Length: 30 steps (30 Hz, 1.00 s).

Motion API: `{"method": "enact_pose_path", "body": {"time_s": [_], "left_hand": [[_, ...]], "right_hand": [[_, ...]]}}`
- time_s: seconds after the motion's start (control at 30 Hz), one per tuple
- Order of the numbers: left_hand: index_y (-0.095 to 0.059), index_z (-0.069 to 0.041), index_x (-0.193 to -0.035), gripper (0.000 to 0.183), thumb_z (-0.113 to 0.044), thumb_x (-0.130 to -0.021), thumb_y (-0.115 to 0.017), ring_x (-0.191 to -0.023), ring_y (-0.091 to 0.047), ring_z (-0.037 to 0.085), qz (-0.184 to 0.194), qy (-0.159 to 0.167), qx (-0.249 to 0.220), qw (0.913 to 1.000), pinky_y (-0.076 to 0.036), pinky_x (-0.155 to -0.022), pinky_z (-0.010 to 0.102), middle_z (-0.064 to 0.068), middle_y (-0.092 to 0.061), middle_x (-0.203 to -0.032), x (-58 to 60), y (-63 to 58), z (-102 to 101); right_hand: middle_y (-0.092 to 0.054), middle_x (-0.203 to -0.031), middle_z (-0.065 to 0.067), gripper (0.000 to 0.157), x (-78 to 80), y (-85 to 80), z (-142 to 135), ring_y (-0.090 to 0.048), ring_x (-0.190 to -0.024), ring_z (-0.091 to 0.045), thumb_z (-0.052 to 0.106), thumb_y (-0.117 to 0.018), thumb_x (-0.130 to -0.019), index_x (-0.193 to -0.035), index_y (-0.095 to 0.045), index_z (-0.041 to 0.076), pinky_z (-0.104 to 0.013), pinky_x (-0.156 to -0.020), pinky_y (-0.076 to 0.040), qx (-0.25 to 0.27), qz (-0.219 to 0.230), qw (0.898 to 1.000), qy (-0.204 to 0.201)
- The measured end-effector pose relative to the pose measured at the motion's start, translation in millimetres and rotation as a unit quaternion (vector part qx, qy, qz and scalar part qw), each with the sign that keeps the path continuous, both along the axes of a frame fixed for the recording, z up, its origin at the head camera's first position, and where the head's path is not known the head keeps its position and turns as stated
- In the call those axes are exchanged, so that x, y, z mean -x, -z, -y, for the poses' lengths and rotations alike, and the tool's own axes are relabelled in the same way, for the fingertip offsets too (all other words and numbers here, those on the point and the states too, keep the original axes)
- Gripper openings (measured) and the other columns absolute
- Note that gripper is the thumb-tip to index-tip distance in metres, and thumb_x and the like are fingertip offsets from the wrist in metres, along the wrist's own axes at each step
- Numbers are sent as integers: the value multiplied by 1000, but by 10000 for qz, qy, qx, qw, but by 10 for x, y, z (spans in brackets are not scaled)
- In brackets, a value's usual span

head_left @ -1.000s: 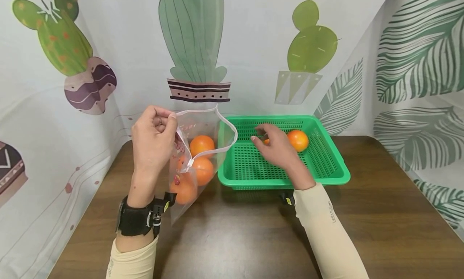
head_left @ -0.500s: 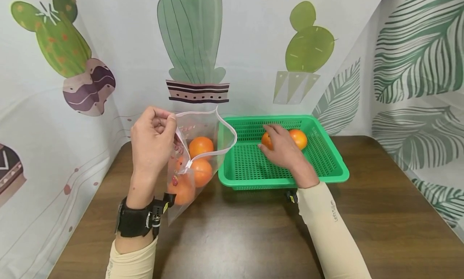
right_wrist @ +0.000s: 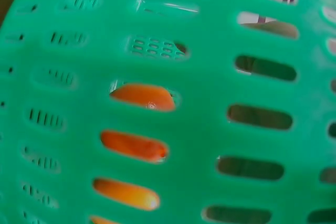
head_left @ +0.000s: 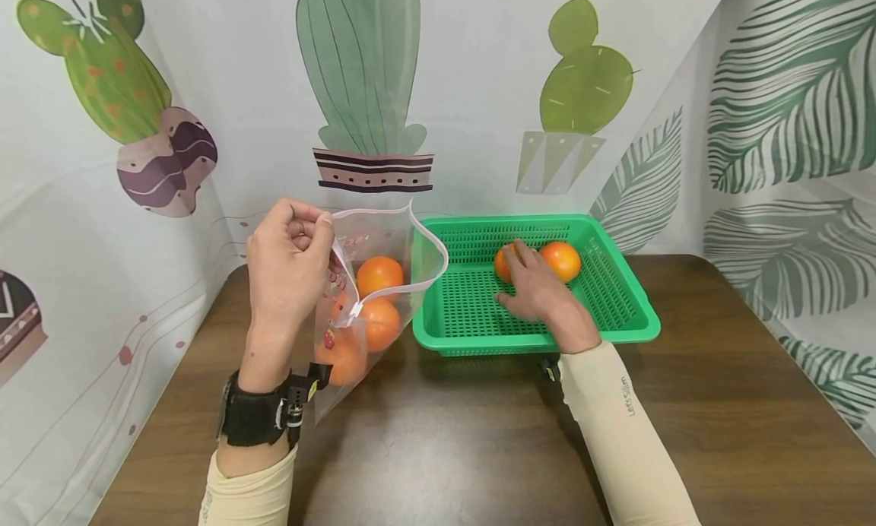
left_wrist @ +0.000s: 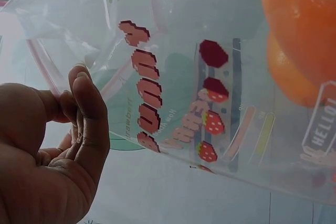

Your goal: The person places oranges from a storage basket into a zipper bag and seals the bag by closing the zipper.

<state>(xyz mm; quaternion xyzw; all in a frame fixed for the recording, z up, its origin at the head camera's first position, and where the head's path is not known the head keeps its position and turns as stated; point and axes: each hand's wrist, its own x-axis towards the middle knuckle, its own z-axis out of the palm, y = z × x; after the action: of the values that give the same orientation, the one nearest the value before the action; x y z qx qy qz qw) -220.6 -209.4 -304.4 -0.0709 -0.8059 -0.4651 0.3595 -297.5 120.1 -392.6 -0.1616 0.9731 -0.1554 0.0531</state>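
My left hand point(head_left: 287, 260) pinches the edge of a clear zip bag point(head_left: 427, 260) between thumb and fingers, and the bag's mouth gapes toward the right. Several oranges point(head_left: 379, 324) lie inside it; the left wrist view shows them through the printed plastic point(left_wrist: 147, 98). Inside the green basket point(head_left: 458, 343), my right hand point(head_left: 541, 286) has its fingers laid over the left one of two oranges point(head_left: 503, 266), thumb apart from it. The second orange point(head_left: 561, 261) sits just right of those fingers. In the right wrist view the basket wall point(right_wrist: 199, 129) hides the hand.
Both the basket and the bag's lower part are over a brown wooden table point(head_left: 438, 450). Behind the table hangs a white cloth point(head_left: 479, 93) printed with cacti and leaves. The basket's left rim is close beside the bag.
My right hand has moved right and down within the basket, from above its left orange to fingers laid on it, uncovering more of that orange. The left hand and bag stay nearly still.
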Motion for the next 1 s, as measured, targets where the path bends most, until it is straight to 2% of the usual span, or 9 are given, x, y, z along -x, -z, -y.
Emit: {"method": "enact_pose_path", "body": {"time_s": [0.23,0.43,0.63,0.8,0.93,1.0], "left_hand": [[-68,0,-102,13,-12,-104,-62,-46,-63,10,36,27,-14,10000,-43,-40,19,9,-69,-74,-3,11,-4],[-69,0,-103,14,-12,-104,-62,-46,-62,9,27,37,-14,10000,-43,-40,19,10,-69,-75,-3,9,3],[-69,1,-103,15,-13,-104,-62,-47,-63,9,10,53,11,10000,-44,-42,18,10,-70,-75,1,3,0],[-68,1,-103,15,-13,-104,-62,-47,-63,9,29,74,12,10000,-45,-42,18,10,-69,-75,0,5,-9],[-68,1,-103,14,-12,-104,-62,-47,-62,9,35,75,12,10000,-45,-42,18,10,-69,-75,1,6,-13],[-68,1,-103,14,-12,-104,-62,-47,-62,9,35,86,10,10000,-45,-42,18,10,-69,-75,2,4,-15]], "right_hand": [[-11,-175,-24,90,-8,15,3,-18,-160,-45,26,-71,-101,-167,-16,-1,-61,-126,-26,-139,-142,9998,-12],[-20,-171,-23,90,-13,5,0,-35,-151,-45,25,-73,-99,-167,-20,-1,-61,-118,-40,-152,-267,9995,22],[-10,-174,-24,89,-9,-3,-15,-32,-153,-48,27,-71,-101,-166,-19,-5,-61,-120,-37,-120,4,9997,217],[0,-175,-25,89,-8,-10,-18,-26,-155,-52,27,-70,-102,-167,-16,-3,-63,-121,-33,-121,233,9992,302],[-11,-173,-27,88,6,-4,-22,-26,-155,-50,25,-71,-101,-165,-20,-4,-63,-123,-31,-114,52,9998,166],[-19,-170,-27,89,11,-3,-24,-34,-151,-49,24,-74,-99,-165,-21,-4,-63,-120,-36,-46,-75,9998,164]]}}
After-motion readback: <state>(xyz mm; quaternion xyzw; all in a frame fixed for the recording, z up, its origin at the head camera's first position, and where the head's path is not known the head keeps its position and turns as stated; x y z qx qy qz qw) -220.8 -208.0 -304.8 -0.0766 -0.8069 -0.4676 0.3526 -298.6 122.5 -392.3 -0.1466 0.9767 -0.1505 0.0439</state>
